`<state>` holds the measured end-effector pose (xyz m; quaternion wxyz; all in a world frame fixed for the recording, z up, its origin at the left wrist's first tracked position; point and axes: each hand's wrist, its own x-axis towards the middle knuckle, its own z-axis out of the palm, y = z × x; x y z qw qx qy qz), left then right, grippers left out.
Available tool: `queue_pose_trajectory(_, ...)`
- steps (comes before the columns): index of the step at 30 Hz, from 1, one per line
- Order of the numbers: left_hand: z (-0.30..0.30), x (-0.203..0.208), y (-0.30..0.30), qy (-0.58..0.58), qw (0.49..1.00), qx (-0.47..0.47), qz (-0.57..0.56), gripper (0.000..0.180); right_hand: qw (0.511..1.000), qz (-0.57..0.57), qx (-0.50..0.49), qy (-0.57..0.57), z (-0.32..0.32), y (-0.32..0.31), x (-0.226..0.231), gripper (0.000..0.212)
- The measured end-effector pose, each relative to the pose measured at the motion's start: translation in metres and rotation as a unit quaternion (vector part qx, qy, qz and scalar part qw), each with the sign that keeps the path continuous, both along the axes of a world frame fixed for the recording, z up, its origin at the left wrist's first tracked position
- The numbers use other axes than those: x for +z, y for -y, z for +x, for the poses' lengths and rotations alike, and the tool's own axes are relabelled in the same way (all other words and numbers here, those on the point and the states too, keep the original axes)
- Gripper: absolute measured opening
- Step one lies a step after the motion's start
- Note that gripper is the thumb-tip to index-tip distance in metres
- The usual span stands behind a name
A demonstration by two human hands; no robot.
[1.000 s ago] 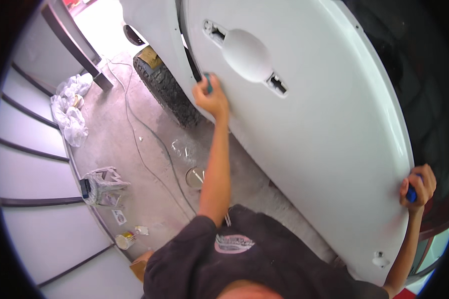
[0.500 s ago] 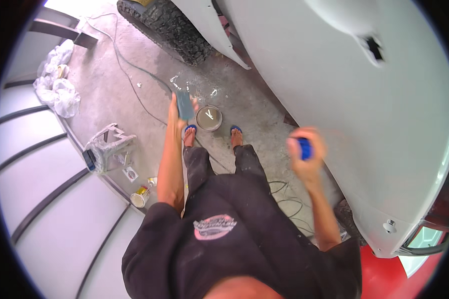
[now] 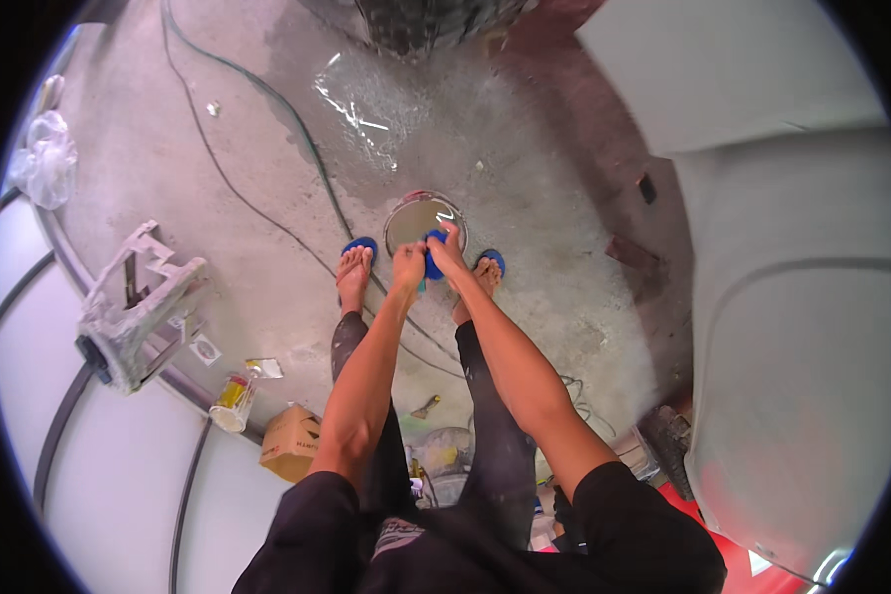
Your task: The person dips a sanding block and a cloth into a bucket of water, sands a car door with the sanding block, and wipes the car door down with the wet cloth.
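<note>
My two hands are close together over the near rim of a round bucket [image 3: 406, 230] of murky water between my feet. My right hand [image 3: 449, 251] is closed on a blue block [image 3: 435, 259], perhaps a sponge or sanding block; its exact kind is unclear. Just left of it, my left hand [image 3: 408, 265] is closed with its fingers against the blue block. A small teal edge [image 3: 422, 285] shows below the fingers, seemingly part of the flat grey-green pad seen earlier; most of it is hidden.
Hoses [image 3: 312, 153] run across the wet concrete floor. A spattered stool [image 3: 134, 307], a small tub [image 3: 231, 401] and a cardboard box [image 3: 292, 443] stand along the left wall. A pale grey car body [image 3: 802, 327] fills the right side, with a tyre [image 3: 411, 22] at the far end.
Both hands have come together over the bucket, the right one moving in from beside the car panel with the blue block. My view has tipped lower and closer to the floor.
</note>
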<state>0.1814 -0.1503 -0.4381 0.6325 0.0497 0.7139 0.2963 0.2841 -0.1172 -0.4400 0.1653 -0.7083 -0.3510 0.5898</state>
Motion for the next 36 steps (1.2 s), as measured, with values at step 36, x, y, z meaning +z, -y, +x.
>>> queue_pose_trajectory(36,-0.278,0.239,-0.061,0.119,0.967,-0.219,-0.053,0.04,0.445,0.61,-0.65,-0.085,0.219,0.033,0.608,0.039)
